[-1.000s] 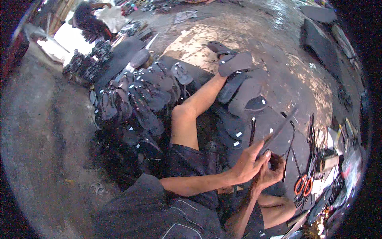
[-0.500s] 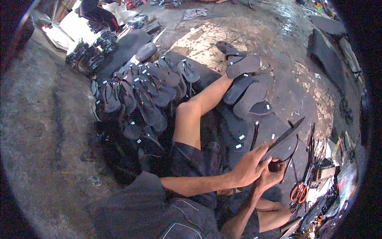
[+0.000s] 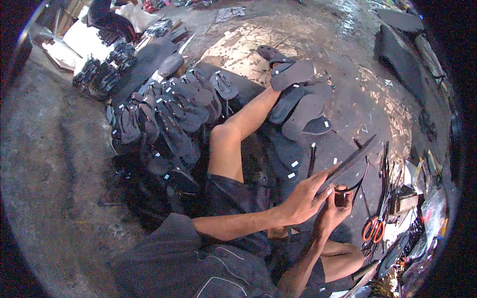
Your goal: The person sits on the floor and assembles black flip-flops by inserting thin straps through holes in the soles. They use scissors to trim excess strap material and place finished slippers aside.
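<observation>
My left hand [image 3: 304,199] grips a dark flip-flop sole [image 3: 354,158], tilted and seen almost edge-on, its far end pointing up to the right. A thin black strap [image 3: 358,185] curves off the sole's right side. Close below, my right hand [image 3: 337,212] is closed with its fingertips pinching the strap near the sole. The exact spot of the pinch is partly hidden by the fingers. Loose flip-flop soles [image 3: 303,115] lie ahead of my hands, near my outstretched foot.
Rows of finished-looking flip-flops [image 3: 181,107] are heaped left of my bent knee. On the right lie orange-handled scissors [image 3: 372,230], a bundle of black straps [image 3: 384,184] and a small box [image 3: 406,202]. Dark sheets [image 3: 402,62] rest at the far right.
The view has shifted slightly, so the surroundings sit a little further left and up. Both hands keep their hold; the strap now shows as a wider curve beside the sole.
</observation>
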`<act>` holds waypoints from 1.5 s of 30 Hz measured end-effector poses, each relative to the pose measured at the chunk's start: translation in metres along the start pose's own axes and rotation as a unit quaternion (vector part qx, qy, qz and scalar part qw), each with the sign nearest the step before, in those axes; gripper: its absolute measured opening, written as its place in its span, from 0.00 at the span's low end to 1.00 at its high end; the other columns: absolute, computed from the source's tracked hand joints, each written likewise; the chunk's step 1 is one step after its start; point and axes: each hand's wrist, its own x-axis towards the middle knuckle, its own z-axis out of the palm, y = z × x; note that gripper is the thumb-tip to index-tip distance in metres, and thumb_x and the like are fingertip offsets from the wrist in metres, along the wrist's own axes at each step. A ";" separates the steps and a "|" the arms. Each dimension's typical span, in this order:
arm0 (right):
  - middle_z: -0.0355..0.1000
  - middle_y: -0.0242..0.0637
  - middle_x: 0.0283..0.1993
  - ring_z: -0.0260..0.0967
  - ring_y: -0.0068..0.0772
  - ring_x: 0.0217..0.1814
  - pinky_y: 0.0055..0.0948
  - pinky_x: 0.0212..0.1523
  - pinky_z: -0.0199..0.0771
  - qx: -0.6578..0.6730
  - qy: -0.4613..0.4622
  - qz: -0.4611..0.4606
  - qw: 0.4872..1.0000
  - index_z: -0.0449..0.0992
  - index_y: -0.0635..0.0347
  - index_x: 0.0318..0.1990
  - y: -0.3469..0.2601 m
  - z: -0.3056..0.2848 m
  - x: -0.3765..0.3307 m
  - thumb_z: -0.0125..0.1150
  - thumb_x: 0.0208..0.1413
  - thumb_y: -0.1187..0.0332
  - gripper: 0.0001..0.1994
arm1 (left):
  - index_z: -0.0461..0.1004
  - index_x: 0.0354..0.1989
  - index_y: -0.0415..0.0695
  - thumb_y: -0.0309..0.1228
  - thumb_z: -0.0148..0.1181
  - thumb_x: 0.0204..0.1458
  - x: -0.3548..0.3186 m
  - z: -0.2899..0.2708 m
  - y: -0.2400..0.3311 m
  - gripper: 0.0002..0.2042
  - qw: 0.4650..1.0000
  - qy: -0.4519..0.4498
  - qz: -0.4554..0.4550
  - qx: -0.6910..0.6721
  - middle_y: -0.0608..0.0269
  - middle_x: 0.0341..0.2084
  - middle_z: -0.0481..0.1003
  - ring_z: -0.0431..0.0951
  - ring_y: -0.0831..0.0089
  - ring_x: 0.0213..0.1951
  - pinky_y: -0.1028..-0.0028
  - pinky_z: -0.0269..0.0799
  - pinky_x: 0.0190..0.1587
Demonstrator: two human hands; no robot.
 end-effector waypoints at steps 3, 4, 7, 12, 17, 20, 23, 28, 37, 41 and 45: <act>0.78 0.35 0.46 0.76 0.26 0.43 0.28 0.46 0.79 -0.023 0.008 0.047 0.999 0.76 0.65 0.46 -0.004 -0.005 0.005 0.71 0.57 0.81 0.12 | 0.64 0.71 0.38 0.32 0.55 0.68 0.001 -0.004 0.002 0.24 0.999 -0.026 -0.016 0.015 0.34 0.53 0.76 0.77 0.40 0.57 0.56 0.74 0.56; 0.79 0.38 0.48 0.77 0.28 0.43 0.29 0.47 0.79 -0.080 0.007 0.010 0.997 0.77 0.65 0.48 0.004 -0.011 0.008 0.72 0.57 0.80 0.13 | 0.66 0.69 0.38 0.32 0.56 0.68 0.003 -0.004 -0.008 0.23 0.999 -0.029 -0.021 0.018 0.35 0.52 0.78 0.80 0.44 0.56 0.58 0.75 0.56; 0.81 0.38 0.44 0.77 0.28 0.44 0.29 0.49 0.79 -0.007 0.003 0.088 0.996 0.79 0.65 0.42 0.000 -0.001 0.007 0.74 0.57 0.76 0.09 | 0.67 0.69 0.38 0.33 0.56 0.69 0.000 -0.011 -0.010 0.23 0.997 -0.002 -0.065 0.034 0.40 0.49 0.80 0.84 0.52 0.50 0.59 0.77 0.53; 0.80 0.35 0.39 0.78 0.26 0.38 0.26 0.38 0.80 0.041 -0.041 0.129 0.990 0.80 0.64 0.48 -0.012 -0.011 0.009 0.68 0.66 0.66 0.11 | 0.68 0.65 0.33 0.35 0.55 0.69 0.010 -0.013 -0.003 0.22 0.984 -0.017 -0.176 0.003 0.49 0.52 0.80 0.80 0.61 0.55 0.67 0.74 0.58; 0.82 0.30 0.42 0.77 0.21 0.36 0.24 0.36 0.78 0.263 -0.144 0.292 0.908 0.79 0.60 0.59 -0.002 -0.019 -0.012 0.57 0.72 0.62 0.16 | 0.67 0.68 0.39 0.33 0.55 0.66 0.016 -0.024 -0.012 0.23 0.797 -0.070 -0.355 -0.484 0.51 0.59 0.77 0.81 0.64 0.55 0.63 0.76 0.60; 0.81 0.26 0.37 0.74 0.20 0.34 0.26 0.38 0.77 0.365 -0.119 0.302 0.873 0.79 0.60 0.57 0.004 -0.014 -0.019 0.59 0.71 0.61 0.15 | 0.68 0.68 0.41 0.30 0.54 0.66 0.013 -0.020 0.000 0.22 0.796 -0.087 -0.363 -0.477 0.54 0.57 0.78 0.81 0.65 0.55 0.64 0.77 0.59; 0.77 0.36 0.52 0.73 0.23 0.37 0.27 0.38 0.77 0.050 -0.066 0.140 0.987 0.73 0.62 0.63 0.002 -0.017 -0.027 0.66 0.67 0.66 0.20 | 0.69 0.67 0.41 0.29 0.53 0.66 0.015 -0.019 0.015 0.21 0.811 -0.101 -0.348 -0.460 0.57 0.53 0.79 0.81 0.66 0.54 0.65 0.78 0.57; 0.65 0.43 0.65 0.71 0.26 0.43 0.28 0.39 0.77 -0.215 -0.046 -0.284 0.934 0.72 0.60 0.64 -0.085 -0.028 -0.015 0.79 0.47 0.77 0.34 | 0.69 0.68 0.42 0.27 0.54 0.65 0.012 -0.035 0.017 0.22 0.833 -0.139 -0.352 -0.404 0.57 0.52 0.79 0.81 0.64 0.53 0.64 0.78 0.57; 0.83 0.39 0.39 0.80 0.28 0.38 0.26 0.43 0.78 -0.033 -0.045 -0.181 0.982 0.77 0.70 0.50 -0.131 -0.028 -0.011 0.60 0.71 0.70 0.10 | 0.71 0.66 0.42 0.26 0.73 0.49 0.039 -0.103 0.088 0.32 0.982 -0.025 -0.177 0.062 0.58 0.55 0.77 0.78 0.64 0.57 0.67 0.72 0.62; 0.82 0.34 0.35 0.75 0.20 0.32 0.22 0.33 0.72 0.224 -0.065 -0.013 0.972 0.80 0.63 0.51 -0.152 0.008 -0.007 0.61 0.72 0.64 0.11 | 0.73 0.60 0.42 0.25 0.69 0.57 0.040 -0.087 0.088 0.22 0.971 0.091 -0.100 -0.195 0.60 0.54 0.78 0.78 0.69 0.56 0.67 0.74 0.60; 0.82 0.34 0.35 0.75 0.25 0.28 0.25 0.29 0.73 -0.133 0.050 -0.217 0.966 0.85 0.58 0.42 -0.165 0.035 -0.013 0.73 0.61 0.71 0.05 | 0.76 0.54 0.34 0.22 0.68 0.60 0.033 -0.081 0.090 0.15 0.971 0.083 0.041 -0.220 0.58 0.46 0.81 0.82 0.74 0.44 0.75 0.80 0.49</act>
